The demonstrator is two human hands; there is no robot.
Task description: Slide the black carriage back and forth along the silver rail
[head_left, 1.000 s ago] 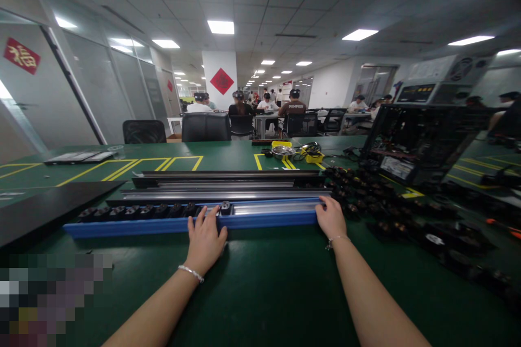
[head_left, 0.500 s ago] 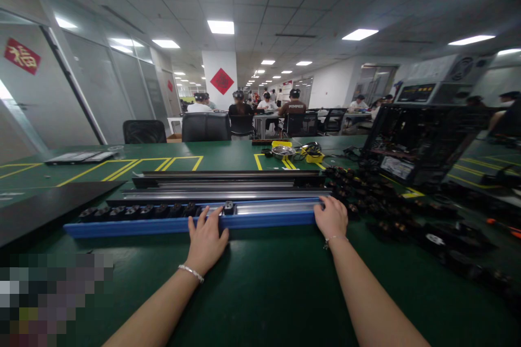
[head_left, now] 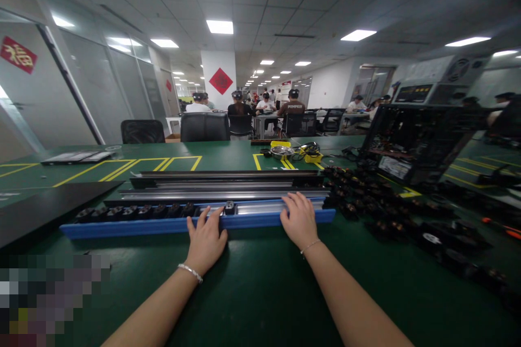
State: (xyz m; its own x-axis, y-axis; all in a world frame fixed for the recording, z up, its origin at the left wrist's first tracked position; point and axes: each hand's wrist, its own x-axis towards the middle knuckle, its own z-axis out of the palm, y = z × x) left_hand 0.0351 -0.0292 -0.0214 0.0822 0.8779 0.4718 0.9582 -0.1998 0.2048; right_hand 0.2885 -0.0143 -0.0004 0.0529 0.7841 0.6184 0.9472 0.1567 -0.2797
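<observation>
A long blue channel (head_left: 142, 229) lies across the table in front of me, with a silvery strip inside. Several black socket-like modules (head_left: 144, 211) sit in a row along its left part. One more black module (head_left: 230, 207) stands inside, just right of my left fingers. My left hand (head_left: 207, 236) rests over the channel's near wall, fingers spread with their tips inside and the thumb out in front. Farther right, my right hand (head_left: 300, 220) lies over the same channel, fingers stretched across it. What the fingertips touch inside is partly hidden.
Behind the blue channel lie dark metal rails (head_left: 163, 195). Many loose black parts (head_left: 358, 195) cover the right side, near an open computer case (head_left: 407, 141). A dark panel (head_left: 49, 206) lies left. A metal bowl (head_left: 281, 150) and cables are farther back. People sit beyond.
My right hand has moved left along the blue channel, away from its right end, which now shows. My left hand stays in nearly the same place.
</observation>
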